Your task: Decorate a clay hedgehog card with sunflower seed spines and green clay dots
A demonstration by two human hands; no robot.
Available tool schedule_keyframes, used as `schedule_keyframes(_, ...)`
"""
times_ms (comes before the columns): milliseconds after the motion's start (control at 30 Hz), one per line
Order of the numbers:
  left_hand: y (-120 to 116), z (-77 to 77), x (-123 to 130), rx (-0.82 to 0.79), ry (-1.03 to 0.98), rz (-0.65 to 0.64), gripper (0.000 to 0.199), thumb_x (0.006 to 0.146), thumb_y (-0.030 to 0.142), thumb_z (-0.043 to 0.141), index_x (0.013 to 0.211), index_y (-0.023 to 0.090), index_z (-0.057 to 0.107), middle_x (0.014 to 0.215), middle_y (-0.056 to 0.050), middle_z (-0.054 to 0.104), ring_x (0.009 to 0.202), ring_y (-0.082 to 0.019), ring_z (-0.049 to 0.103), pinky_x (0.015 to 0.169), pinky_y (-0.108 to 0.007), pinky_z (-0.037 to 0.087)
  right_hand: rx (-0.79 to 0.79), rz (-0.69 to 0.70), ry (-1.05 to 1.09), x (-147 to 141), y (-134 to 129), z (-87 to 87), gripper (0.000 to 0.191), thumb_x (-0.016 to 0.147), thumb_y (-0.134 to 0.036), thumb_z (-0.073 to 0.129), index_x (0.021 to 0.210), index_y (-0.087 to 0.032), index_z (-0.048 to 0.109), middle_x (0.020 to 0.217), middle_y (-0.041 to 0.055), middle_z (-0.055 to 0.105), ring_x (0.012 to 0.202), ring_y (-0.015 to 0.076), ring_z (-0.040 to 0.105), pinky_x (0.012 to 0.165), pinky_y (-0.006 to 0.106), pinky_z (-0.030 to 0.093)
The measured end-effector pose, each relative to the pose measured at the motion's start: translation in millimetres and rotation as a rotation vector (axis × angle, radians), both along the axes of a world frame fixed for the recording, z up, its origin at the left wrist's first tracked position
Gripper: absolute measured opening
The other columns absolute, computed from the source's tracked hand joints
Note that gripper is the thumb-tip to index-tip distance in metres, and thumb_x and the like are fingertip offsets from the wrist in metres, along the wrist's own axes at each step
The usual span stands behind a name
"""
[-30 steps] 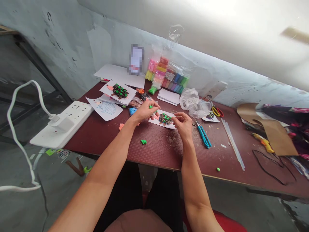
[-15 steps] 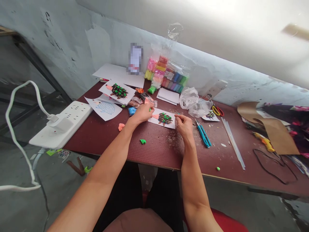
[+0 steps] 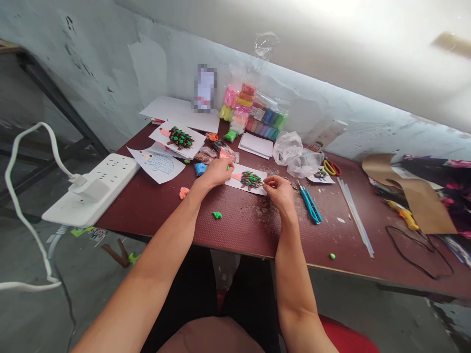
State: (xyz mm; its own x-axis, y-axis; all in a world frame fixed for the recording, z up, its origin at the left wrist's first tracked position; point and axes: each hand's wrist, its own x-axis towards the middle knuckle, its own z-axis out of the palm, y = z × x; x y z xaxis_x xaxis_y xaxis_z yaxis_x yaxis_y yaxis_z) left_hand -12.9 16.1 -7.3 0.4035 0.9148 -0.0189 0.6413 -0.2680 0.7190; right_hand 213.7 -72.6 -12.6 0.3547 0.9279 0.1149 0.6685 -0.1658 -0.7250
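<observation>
Right grip [image 3: 279, 192] has thumb and forefinger pressed together against the rear of a clay hedgehog [image 3: 252, 180]; whether they pinch anything small there is too fine to tell. The hedgehog lies on a white card [image 3: 235, 184], flat on the bench [image 3: 235, 230] between the two hands, and carries brown spines tipped with green and a pink snout. Left grip [image 3: 217, 172] rests at the card's near left corner, its fingers curled inward, with a green clay bit [image 3: 228, 167] showing at their tips. So the step in hand looks like fine work on the spines, with the green tips being placed or pressed on.

Beyond the hands lie a finished hedgehog card [image 3: 178, 139] and a paper with a blue-spined hedgehog [image 3: 159, 164]. Clay packs [image 3: 253, 110] stand against the wall. A green lump [image 3: 217, 214] and an orange lump [image 3: 184, 192] sit loose on the bench, which is scattered with brown crumbs [image 3: 267, 208]. To the right are a blue craft knife [image 3: 309, 205] and red-yellow scissors [image 3: 332, 168].
</observation>
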Motion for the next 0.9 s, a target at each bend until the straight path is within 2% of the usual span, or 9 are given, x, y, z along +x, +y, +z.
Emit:
schedule_keyframes(233, -0.4, 0.3, 0.0, 0.006, -0.001, -0.007, 0.018, 0.094, 0.012, 0.056, 0.091, 0.018, 0.073, 0.072, -0.004, 0.077, 0.055, -0.016, 0.064, 0.063, -0.023, 0.045, -0.027, -0.004, -0.035, -1.6, 0.0, 0.9, 0.009, 0.067, -0.026, 0.067, 0.071, -0.022, 0.074, 0.069, 0.0011, 0.073, 0.066, 0.0189, 0.063, 0.067, 0.031, 0.04)
schedule_keyframes(400, -0.8, 2.4, 0.2, 0.001, 0.02, -0.006, 0.018, 0.095, 0.012, 0.056, 0.092, 0.017, 0.073, 0.073, -0.004, 0.077, 0.055, -0.017, 0.064, 0.069, -0.025, 0.047, -0.042, -0.001, -0.075, -3.5, -0.3, 2.3, 0.007, 0.068, -0.026, 0.067, 0.071, -0.023, 0.073, 0.068, 0.0005, 0.072, 0.066, 0.0189, 0.062, 0.067, 0.031, 0.039)
schedule_keyframes(733, -1.7, 3.2, 0.7, -0.008, 0.027, -0.015, 0.019, 0.096, 0.012, 0.054, 0.095, 0.016, 0.073, 0.075, -0.005, 0.077, 0.054, -0.016, 0.064, 0.067, -0.026, 0.047, -0.044, -0.019, -0.146, -5.4, 1.3, 1.0, 0.012, 0.072, -0.028, 0.067, 0.074, -0.023, 0.076, 0.073, 0.003, 0.075, 0.068, 0.0188, 0.062, 0.066, 0.03, 0.04)
schedule_keyframes(900, -1.1, 2.6, 0.4, 0.014, 0.062, -0.028, 0.021, 0.095, 0.012, 0.054, 0.098, 0.016, 0.074, 0.075, -0.003, 0.077, 0.055, -0.015, 0.064, 0.068, -0.025, 0.048, -0.101, -0.042, -0.162, -9.4, 1.4, 2.5, 0.015, 0.074, -0.028, 0.067, 0.08, -0.021, 0.079, 0.078, 0.0036, 0.078, 0.072, 0.0189, 0.066, 0.068, 0.029, 0.042)
